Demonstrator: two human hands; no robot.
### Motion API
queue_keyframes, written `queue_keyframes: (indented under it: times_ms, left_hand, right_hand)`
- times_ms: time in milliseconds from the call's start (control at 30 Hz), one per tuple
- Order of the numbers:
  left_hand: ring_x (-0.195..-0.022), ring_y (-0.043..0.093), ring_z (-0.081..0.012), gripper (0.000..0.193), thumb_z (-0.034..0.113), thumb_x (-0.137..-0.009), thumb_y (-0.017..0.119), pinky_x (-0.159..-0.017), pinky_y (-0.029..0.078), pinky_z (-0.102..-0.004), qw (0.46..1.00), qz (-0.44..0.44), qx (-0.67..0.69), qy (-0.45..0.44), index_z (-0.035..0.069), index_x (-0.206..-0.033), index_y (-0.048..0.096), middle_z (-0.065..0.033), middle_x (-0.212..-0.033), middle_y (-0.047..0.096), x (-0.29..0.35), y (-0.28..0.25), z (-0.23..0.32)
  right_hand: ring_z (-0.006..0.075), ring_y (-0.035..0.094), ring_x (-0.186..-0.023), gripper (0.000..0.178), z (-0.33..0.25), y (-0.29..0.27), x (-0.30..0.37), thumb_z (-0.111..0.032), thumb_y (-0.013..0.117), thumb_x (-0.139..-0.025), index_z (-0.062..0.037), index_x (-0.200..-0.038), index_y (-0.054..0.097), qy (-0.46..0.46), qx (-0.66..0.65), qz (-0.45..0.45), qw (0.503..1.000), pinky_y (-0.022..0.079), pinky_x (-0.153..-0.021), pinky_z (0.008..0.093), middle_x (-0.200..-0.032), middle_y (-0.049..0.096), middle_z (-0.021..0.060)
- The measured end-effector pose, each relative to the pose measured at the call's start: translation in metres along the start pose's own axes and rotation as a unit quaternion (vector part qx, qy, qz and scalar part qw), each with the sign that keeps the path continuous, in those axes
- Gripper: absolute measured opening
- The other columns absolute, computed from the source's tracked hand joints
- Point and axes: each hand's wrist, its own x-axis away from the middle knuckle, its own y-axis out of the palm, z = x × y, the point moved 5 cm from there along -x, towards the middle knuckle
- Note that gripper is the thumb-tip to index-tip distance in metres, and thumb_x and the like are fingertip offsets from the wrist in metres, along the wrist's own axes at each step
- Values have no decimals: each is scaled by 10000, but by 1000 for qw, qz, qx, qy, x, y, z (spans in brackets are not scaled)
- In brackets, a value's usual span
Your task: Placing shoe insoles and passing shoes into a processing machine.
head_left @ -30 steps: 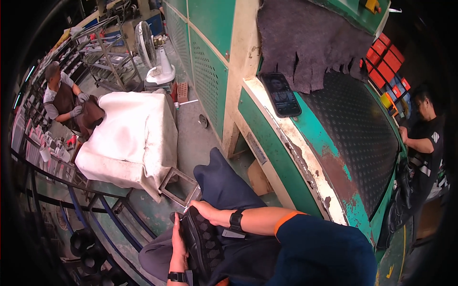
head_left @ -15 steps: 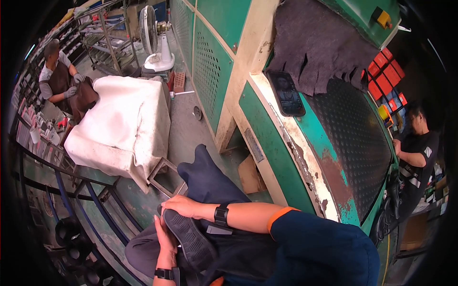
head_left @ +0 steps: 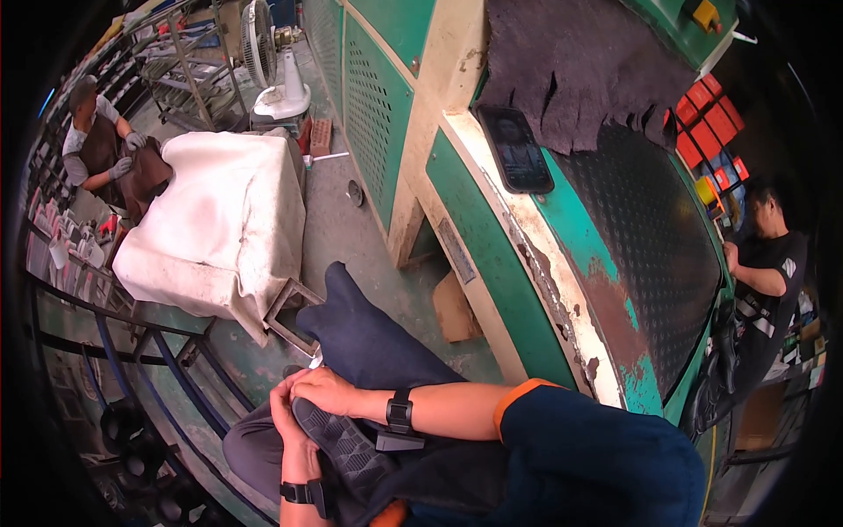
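A dark shoe (head_left: 341, 446) lies across my lap, its patterned sole turned up toward me and its toe pointing away. My right hand (head_left: 325, 390) is closed over the toe end, fingers curled down at the far side. Along the shoe's left edge my left hand (head_left: 288, 420) wraps upward, its fingertips meeting the right hand's. What the fingertips touch at the far side of the toe is hidden. Dark blue cloth (head_left: 378, 329) covers my leg beyond the shoe.
A green and cream machine (head_left: 492, 237) stands close on my right, with a phone (head_left: 516, 151) and dark leather (head_left: 580, 70) on it. Ahead left is a cloth-covered block (head_left: 215, 220); a dark metal rack (head_left: 167, 378) is nearer. One person (head_left: 97, 145) sits far left, another (head_left: 764, 263) at right.
My left hand has moved up along the shoe and closed in against the right hand. The right hand's fingers have curled tighter round the toe. The whole view has shifted slightly.
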Motion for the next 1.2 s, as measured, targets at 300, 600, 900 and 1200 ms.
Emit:
queue_keyframes:
  times_ms: [300, 600, 900, 1200]
  left_hand:
    - [-1052, 623, -273, 496, 271, -899, 362, -969, 479, -347, 999, 1, 39, 27, -83, -1141, 613, -179, -1113, 646, 14, 3, 4]
    - [-1069, 614, -306, 518, 265, -865, 373, -984, 473, -355, 998, 1, 42, 39, -102, -1155, 595, -206, -1118, 639, 28, 10, 7]
    - [-1058, 609, -286, 516, 264, -871, 348, -989, 450, -341, 996, -15, 23, 79, -94, -1142, 602, -179, -1106, 650, 48, 27, 21]
    - [-1147, 589, -212, 547, 470, -1010, 427, -1029, 424, -351, 997, 63, -9, 39, 33, -1316, 543, -85, -1230, 635, 60, 10, 16]
  right_hand:
    - [239, 665, -991, 265, -15, 7, 9, -168, 524, -859, 22, -852, 710, -19, 49, 6, 999, 504, -886, 340, -972, 727, 127]
    - [247, 668, -1008, 252, -21, 13, 16, -134, 533, -870, 18, -917, 729, -80, 42, 5, 996, 509, -906, 353, -959, 726, 147]
    - [251, 684, -954, 212, -51, 11, 27, -94, 534, -855, 40, -826, 696, -142, 13, 6, 990, 524, -867, 355, -943, 728, 139]
    - [129, 658, -796, 272, -45, -2, -12, -193, 548, -870, -8, -848, 746, 12, 16, -18, 1000, 495, -770, 273, -822, 730, 90]
